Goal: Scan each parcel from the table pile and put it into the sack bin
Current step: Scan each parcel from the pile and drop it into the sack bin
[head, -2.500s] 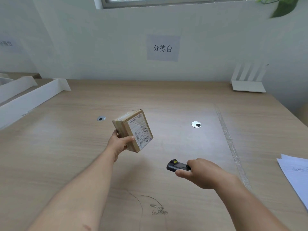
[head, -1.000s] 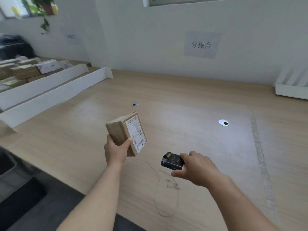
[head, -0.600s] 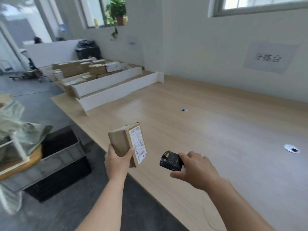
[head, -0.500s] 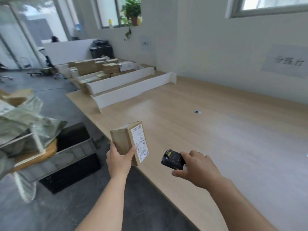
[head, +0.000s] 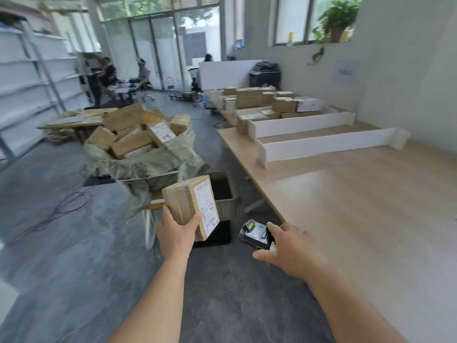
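Note:
My left hand point(head: 176, 233) grips a small brown cardboard parcel point(head: 189, 205) from below, its white label facing right. My right hand point(head: 290, 248) holds a black handheld scanner point(head: 254, 234), its head turned toward the parcel's label and a short gap away. Behind the parcel stands the sack bin point(head: 146, 164), a greenish woven sack on a frame, heaped with several brown parcels point(head: 131, 142). More parcels point(head: 267, 100) are piled at the far end of the wooden table point(head: 358, 206).
A grey crate point(head: 223, 206) sits on a black one on the floor between the sack bin and the table edge. White dividers point(head: 321, 144) cross the table. Shelving lines the left wall. People sit at desks in the far background.
My view has swung left from the table to the floor and the sack bin. Both hands keep their hold, with parcel and scanner now off the table's edge.

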The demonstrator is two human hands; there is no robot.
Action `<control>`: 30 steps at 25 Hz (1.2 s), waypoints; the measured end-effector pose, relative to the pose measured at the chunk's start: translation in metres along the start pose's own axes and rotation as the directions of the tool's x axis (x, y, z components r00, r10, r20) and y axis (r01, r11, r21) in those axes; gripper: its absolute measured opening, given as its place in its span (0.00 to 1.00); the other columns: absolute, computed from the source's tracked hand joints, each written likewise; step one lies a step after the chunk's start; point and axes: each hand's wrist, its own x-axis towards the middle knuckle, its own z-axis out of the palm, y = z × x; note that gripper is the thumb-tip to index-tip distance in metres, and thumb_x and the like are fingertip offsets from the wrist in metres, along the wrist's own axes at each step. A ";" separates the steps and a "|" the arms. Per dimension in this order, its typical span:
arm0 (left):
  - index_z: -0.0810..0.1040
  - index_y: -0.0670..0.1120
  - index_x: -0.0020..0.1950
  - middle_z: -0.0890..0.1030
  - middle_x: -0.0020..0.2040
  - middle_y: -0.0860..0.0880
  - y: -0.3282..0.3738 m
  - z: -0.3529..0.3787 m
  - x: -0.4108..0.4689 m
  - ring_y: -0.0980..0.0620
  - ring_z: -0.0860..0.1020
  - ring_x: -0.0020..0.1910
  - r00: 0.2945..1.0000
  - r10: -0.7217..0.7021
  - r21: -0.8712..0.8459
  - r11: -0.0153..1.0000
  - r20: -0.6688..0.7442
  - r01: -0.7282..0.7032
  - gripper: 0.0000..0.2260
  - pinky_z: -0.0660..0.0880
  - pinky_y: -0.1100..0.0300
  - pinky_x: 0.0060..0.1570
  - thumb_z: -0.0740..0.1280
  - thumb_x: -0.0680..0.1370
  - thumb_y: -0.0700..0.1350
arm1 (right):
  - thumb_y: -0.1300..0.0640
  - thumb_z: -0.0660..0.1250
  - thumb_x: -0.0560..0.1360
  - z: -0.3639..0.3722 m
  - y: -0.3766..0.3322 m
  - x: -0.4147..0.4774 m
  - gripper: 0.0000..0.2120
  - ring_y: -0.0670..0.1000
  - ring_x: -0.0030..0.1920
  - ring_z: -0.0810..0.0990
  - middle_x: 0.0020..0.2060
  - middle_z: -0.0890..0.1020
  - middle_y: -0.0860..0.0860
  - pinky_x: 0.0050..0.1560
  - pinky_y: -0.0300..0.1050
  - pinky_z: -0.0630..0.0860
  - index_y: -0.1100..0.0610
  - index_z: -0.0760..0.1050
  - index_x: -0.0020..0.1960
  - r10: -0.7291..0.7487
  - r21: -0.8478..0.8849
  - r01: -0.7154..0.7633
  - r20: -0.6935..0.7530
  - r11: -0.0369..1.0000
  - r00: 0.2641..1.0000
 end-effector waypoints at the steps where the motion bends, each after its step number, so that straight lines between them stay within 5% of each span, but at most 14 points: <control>1: 0.60 0.49 0.75 0.71 0.69 0.46 -0.003 -0.013 0.011 0.43 0.71 0.66 1.000 -0.009 -0.006 1.000 -0.029 0.009 0.48 0.72 0.41 0.61 0.69 0.60 0.69 | 0.29 0.58 0.74 0.003 -0.015 0.012 0.39 0.54 0.66 0.69 0.65 0.71 0.52 0.65 0.50 0.65 0.51 0.57 0.76 -0.035 -0.009 0.035 0.010 0.999 0.999; 5: 0.57 0.47 0.78 0.66 0.71 0.43 -0.022 -0.057 0.055 0.43 0.66 0.70 0.983 -0.049 0.012 0.999 -0.177 0.052 0.43 0.69 0.44 0.62 0.73 0.70 0.59 | 0.29 0.58 0.73 0.011 -0.071 0.062 0.39 0.55 0.66 0.69 0.64 0.72 0.52 0.65 0.51 0.66 0.51 0.58 0.76 -0.174 -0.033 0.176 0.045 0.984 0.984; 13: 0.59 0.48 0.76 0.67 0.71 0.44 -0.033 -0.092 0.169 0.44 0.65 0.71 0.929 -0.031 0.118 0.990 -0.369 0.080 0.42 0.69 0.41 0.63 0.72 0.69 0.63 | 0.29 0.58 0.73 0.017 -0.137 0.179 0.40 0.55 0.68 0.68 0.66 0.71 0.52 0.66 0.52 0.66 0.51 0.57 0.77 -0.351 -0.033 0.355 0.081 0.934 0.933; 30: 0.63 0.46 0.72 0.71 0.67 0.43 0.075 -0.061 0.459 0.42 0.71 0.65 0.879 0.105 0.347 0.935 -0.465 0.071 0.41 0.74 0.43 0.54 0.70 0.68 0.66 | 0.28 0.59 0.73 -0.033 -0.193 0.452 0.39 0.55 0.66 0.70 0.66 0.72 0.53 0.65 0.53 0.67 0.51 0.60 0.75 -0.447 -0.066 0.449 0.041 0.891 0.894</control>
